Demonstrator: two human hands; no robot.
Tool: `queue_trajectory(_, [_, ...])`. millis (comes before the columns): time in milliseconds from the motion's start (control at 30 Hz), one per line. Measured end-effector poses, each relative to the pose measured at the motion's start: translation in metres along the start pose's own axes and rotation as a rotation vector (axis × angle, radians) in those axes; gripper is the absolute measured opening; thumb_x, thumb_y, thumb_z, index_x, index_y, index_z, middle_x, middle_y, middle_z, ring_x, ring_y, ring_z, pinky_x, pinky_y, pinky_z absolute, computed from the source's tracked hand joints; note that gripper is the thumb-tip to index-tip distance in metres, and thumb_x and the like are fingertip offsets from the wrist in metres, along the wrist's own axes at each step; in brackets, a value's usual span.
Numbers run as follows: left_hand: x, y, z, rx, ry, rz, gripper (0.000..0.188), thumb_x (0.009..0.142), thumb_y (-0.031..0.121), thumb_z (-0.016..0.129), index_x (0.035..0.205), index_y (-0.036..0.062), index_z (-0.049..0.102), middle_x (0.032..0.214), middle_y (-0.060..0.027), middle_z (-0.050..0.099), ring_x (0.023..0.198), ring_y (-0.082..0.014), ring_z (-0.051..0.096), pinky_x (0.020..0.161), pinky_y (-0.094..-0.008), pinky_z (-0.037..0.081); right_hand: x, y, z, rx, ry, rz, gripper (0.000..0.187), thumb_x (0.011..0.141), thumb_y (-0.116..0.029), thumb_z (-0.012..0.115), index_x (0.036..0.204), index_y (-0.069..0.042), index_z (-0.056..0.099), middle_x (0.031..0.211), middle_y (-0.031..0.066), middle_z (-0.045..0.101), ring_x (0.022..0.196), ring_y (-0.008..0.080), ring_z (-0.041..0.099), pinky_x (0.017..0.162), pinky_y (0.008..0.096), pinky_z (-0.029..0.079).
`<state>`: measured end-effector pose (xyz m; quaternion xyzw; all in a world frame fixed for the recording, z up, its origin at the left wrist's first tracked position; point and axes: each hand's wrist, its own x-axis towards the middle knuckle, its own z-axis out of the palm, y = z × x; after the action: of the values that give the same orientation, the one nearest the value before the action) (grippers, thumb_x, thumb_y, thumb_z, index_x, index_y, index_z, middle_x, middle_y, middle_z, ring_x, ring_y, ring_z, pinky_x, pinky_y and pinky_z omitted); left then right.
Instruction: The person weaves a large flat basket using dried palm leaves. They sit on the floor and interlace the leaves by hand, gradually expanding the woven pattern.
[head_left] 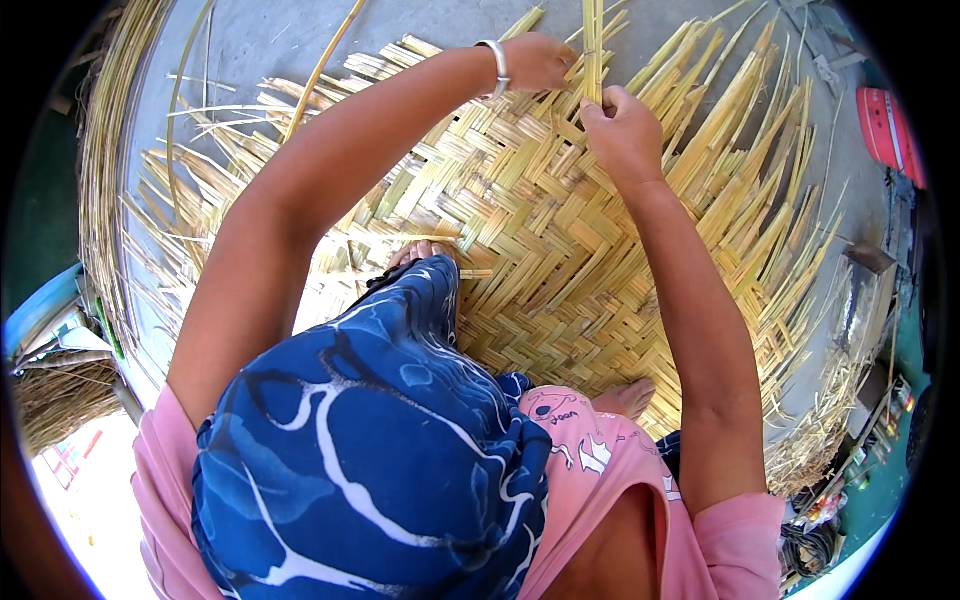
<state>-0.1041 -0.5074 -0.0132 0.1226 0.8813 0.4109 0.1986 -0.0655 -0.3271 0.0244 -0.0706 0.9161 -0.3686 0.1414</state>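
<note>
A herringbone-woven mat (540,240) of flat, yellow-green bamboo strips lies on the grey floor, its loose strip ends fanning out along the far and right sides. At its far edge my right hand (625,130) is closed, thumb and fingers pinching an upright bamboo strip (593,45). Just left of it, my left hand (538,63), with a silver bangle (496,70) at the wrist, has its fingers curled down at the strip ends. What those fingers grip, if anything, is hidden. My bare feet rest on the mat, partly covered by blue patterned cloth (370,420).
Long bundled strips (115,150) lie along the left side. A red object (890,135) stands at the far right, and a dark block (868,257) sits below it. Brown straw-like material (65,398) is at the lower left. Mixed litter lies at the lower right.
</note>
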Motion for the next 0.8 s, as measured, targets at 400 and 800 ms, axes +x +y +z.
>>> queue_trajectory(400, [0.022, 0.000, 0.011, 0.118, -0.058, -0.151, 0.041, 0.068, 0.025, 0.074, 0.100, 0.0004, 0.068, 0.087, -0.0195, 0.067, 0.078, -0.0293, 0.063, 0.075, -0.0380, 0.050, -0.011, 0.003, -0.004, 0.154, 0.012, 0.032, 0.023, 0.082, -0.024, 0.060, 0.085, -0.002, 0.065, 0.074, 0.0121, 0.066, 0.067, 0.0264, 0.063, 0.066, 0.0354, 0.049])
queue_trajectory(800, [0.015, -0.008, 0.019, -0.381, -0.018, -0.316, 0.030, 0.080, 0.028, 0.073, 0.099, 0.0049, 0.070, 0.081, -0.0005, 0.064, 0.067, -0.0077, 0.053, 0.059, -0.0219, 0.044, -0.008, 0.011, 0.008, 0.281, 0.075, 0.082, 0.022, 0.083, -0.021, 0.061, 0.089, 0.000, 0.065, 0.071, 0.0082, 0.066, 0.060, 0.0156, 0.062, 0.061, 0.0308, 0.049])
